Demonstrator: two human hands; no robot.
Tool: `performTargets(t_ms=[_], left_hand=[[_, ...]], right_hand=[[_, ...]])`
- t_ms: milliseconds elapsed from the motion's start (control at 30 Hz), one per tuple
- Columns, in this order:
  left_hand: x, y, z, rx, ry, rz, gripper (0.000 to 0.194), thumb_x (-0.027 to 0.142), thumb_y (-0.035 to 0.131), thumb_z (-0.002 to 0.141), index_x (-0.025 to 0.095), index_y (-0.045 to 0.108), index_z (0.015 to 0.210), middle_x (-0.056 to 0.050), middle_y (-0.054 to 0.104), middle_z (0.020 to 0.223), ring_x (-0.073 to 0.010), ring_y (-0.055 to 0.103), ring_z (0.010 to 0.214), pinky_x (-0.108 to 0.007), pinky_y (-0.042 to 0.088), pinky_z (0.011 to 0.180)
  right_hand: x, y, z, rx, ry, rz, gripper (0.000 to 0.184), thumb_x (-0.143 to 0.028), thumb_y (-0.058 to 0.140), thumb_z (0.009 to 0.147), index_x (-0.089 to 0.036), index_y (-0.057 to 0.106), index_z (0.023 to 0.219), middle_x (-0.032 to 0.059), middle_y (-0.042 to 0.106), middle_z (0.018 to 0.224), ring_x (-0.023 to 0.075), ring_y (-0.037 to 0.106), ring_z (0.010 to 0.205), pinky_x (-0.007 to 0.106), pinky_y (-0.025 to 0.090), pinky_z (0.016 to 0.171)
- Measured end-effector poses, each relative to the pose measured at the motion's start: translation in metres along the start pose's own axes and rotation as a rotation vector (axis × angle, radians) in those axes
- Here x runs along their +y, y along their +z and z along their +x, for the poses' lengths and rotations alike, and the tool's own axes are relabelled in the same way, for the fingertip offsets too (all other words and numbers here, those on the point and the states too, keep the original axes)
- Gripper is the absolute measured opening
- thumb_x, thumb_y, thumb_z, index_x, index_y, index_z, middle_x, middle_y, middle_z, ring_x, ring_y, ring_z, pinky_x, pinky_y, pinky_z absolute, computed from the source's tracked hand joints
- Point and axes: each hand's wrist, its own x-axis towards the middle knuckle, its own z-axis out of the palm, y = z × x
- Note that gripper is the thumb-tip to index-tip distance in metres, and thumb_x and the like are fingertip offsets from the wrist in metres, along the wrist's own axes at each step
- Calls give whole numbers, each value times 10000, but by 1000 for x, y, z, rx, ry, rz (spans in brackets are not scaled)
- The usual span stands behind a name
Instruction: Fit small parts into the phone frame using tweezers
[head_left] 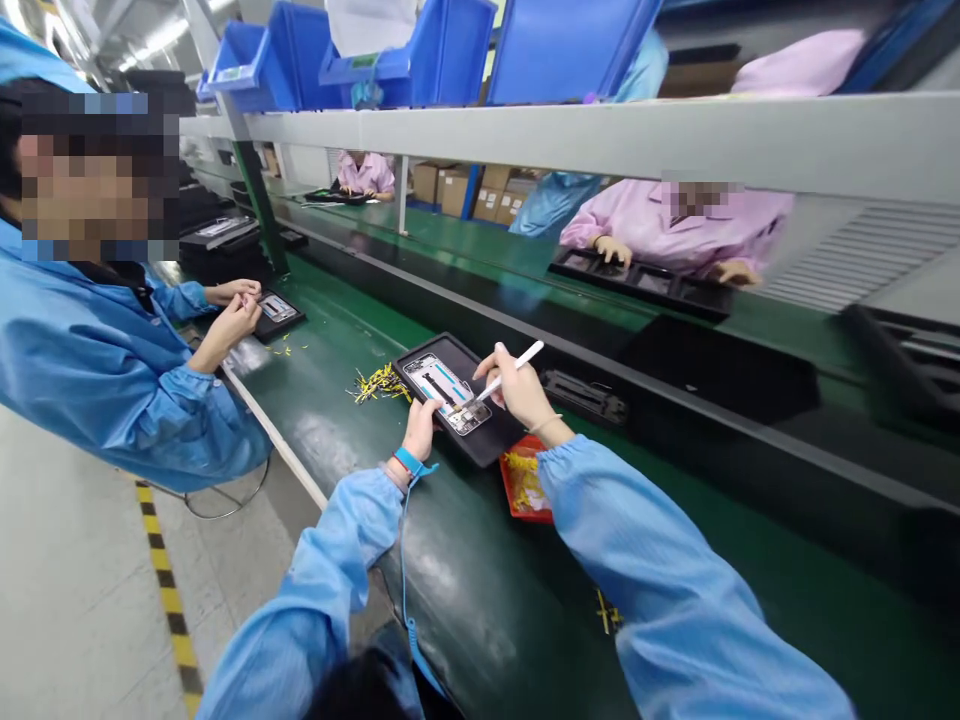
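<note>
A phone chassis (442, 385) with its inner parts exposed lies in a black tray (501, 428) on the green bench. My left hand (420, 430) grips the tray's near left edge, its thumb by the chassis; the other fingers are partly hidden. Between the fingers of my right hand (519, 385) is a white pen-shaped tool (529, 354). Its tip points down at the lower end of the chassis, and I cannot tell if it touches. A blue wrist strap (414, 464) with a coiled cord is on my left wrist.
A heap of yellow and black strips (377, 383) lies left of the tray. Right of it is a red bin (517, 497) holding yellow scraps. Behind runs a conveyor channel with a black fixture (585, 396). A co-worker's hands (236, 315) are at the left; blue bins (420, 55) stand above.
</note>
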Motion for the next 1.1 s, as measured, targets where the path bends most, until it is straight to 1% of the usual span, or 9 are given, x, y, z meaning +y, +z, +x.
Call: performTargets(t_ms=[100,200,267,333,467,600,767,1000,1100], left_hand=[[-5,-1,5,1,-19,8,84,212,600,883,131,594,907,14,604,756,-119,573,610,-267,497,608],[-10,0,10,4,-24,11,101,229,598,892,129,594,893,11,607,756,-120,576,613,-273,499,614],[-12,0,12,4,-14,2,83,205,620,850,131,596,878,10,616,746,-128,583,621,-277,497,628],[-13,0,13,1,8,-18,103,164,639,766,137,602,859,13,630,725,-143,597,646,-273,493,652],[-12,0,12,5,59,-72,201,125,581,619,149,607,816,18,664,721,-170,622,721,-253,481,704],[-11,0,12,9,95,-110,228,139,544,559,156,602,779,16,685,747,-181,627,744,-253,474,719],[-10,-2,13,13,116,-137,236,152,545,547,163,608,774,23,685,732,-192,628,751,-263,469,729],[-12,-4,16,12,122,-169,257,124,552,566,183,624,806,25,690,769,-227,632,870,-303,454,824],[-13,-3,16,16,121,-187,243,118,562,565,180,623,792,23,685,759,-228,634,858,-314,448,835]], right_hand=[[12,12,5,62,-45,58,616,-716,248,890,-227,505,617,-39,422,381,153,469,402,280,418,507],[19,17,8,130,-75,83,545,-675,274,912,-235,493,677,-54,411,385,157,471,416,288,427,541],[23,18,9,148,-89,89,505,-649,305,921,-238,491,693,-63,400,384,158,471,414,287,424,537],[26,18,9,158,-99,93,482,-633,320,926,-241,486,700,-68,395,388,156,469,407,285,423,522],[28,19,6,173,-120,110,462,-632,318,926,-249,466,714,-80,376,399,150,443,385,282,452,493],[24,17,0,174,-155,131,457,-643,301,924,-252,456,744,-84,374,408,153,440,389,298,511,523],[23,14,-7,149,-197,119,452,-650,324,921,-251,466,765,-83,369,435,152,428,392,324,547,566],[33,16,-11,129,-257,74,506,-720,338,883,-248,509,816,-35,456,582,177,538,492,351,557,604],[33,16,-13,149,-279,64,504,-705,322,901,-250,511,797,-41,452,550,176,539,477,344,552,596]])
